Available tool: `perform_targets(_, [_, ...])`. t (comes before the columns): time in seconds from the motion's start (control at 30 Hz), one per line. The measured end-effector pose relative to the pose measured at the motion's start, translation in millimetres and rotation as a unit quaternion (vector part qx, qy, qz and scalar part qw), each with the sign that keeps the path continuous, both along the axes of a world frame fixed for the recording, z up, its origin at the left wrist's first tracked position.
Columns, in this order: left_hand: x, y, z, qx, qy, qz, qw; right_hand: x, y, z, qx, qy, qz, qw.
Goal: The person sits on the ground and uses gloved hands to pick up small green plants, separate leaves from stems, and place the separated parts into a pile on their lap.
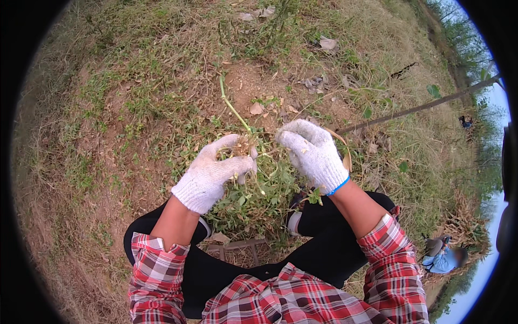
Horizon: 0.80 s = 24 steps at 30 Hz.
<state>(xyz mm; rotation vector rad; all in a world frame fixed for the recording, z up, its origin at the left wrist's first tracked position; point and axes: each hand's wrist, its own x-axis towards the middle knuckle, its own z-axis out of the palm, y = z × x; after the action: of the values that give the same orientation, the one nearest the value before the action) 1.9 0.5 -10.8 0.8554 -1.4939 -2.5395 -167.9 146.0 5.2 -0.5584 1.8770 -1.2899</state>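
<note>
Head view, looking straight down: someone's sitting low on the ground with knees apart in black trousers (324, 254) and a red plaid shirt (280, 299), both hands out front in white knit gloves. Left hand (213, 173) has its fingers curled most of the way round a pale, dirt-coloured clump at the base of a leafy green plant (259, 191), thumb pressing in from the side, so it's a proper grip, probably to steady the thing. The plant hangs between the hands, over the gap between the knees, with one long green stem (231, 105) sticking up and away over the bare soil patch (253, 81). Right hand (313, 151) is half closed, fingers bent down toward the same clump; can't tell if it's pinching anything. Dry grass all round, a thin pole (421, 107) lying off to the right, and another person in blue (443, 260) crouched far right.
</note>
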Motion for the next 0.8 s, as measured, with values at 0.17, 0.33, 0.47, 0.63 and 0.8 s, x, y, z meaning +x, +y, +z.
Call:
perform_targets(0.17, [3.1, -4.1, -4.7, 0.04, 0.034, 0.05, 0.997, -34.1, 4.8, -5.6, -0.004, 0.041, -0.036, 0.998])
perform_targets(0.33, [7.2, -4.8, -8.8, 0.039, 0.034, 0.055, 0.997, -28.0, 10.0, -3.5, 0.017, 0.273, 0.147, 0.95])
perform_targets(0.47, [4.0, -2.7, -7.9, 0.016, 0.004, 0.038, 0.999, 0.9, 5.9, 6.6, -0.028, 0.147, 0.198, 0.969])
perform_targets(0.63, [4.6, -3.4, -10.4, -0.007, -0.01, -0.007, 1.0, 9.1, 1.2, 7.5, -0.02, 0.225, 0.219, 0.949])
perform_targets(0.8, [0.9, 3.7, -5.7, -0.068, -0.001, -0.055, 0.996, 6.8, 1.8, -5.9, -0.004, 0.403, 0.194, 0.895])
